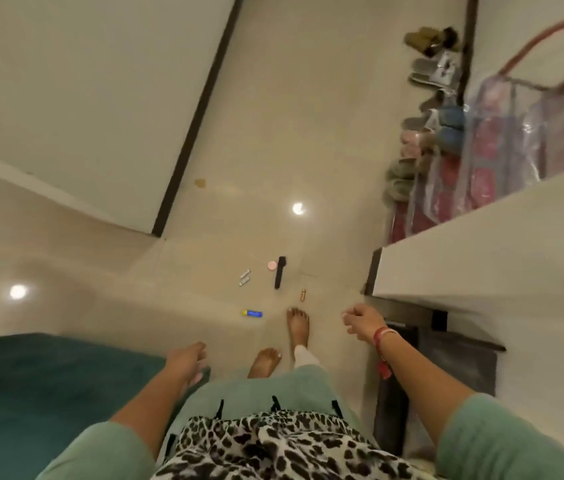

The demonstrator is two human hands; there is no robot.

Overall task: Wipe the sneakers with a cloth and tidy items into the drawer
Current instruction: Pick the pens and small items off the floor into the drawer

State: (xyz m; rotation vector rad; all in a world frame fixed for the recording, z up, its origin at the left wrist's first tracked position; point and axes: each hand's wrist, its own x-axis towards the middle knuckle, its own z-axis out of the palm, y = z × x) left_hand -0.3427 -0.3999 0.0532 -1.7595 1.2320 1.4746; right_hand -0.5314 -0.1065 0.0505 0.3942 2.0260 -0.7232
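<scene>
— While both hands hang free, how far along would you say this is?

— Barely begun, I judge. The left hand [188,358] has a slack grip, fingers loose, holding nothing. The right hand [363,322] is loosely curled and just as empty. No cloth shows anywhere.

— And the sneakers?

— A row of shoes [427,98] lines the far right wall, well apart from both hands. Blur keeps me from picking out which are sneakers.

— The things to tidy?

— Scattered on the floor [308,133] just beyond the bare feet [297,327]: a blue-and-yellow tube [252,313], a long black object [279,271] with a pink round piece [272,265] just beside it, two small white pieces [244,277] and a tiny copper-coloured item [304,294].

— The drawer?

— A dark unit [460,362] stands near right, close by the right hand; whether a drawer is open there I cannot tell. Wiping and tidying both look left to do.
</scene>
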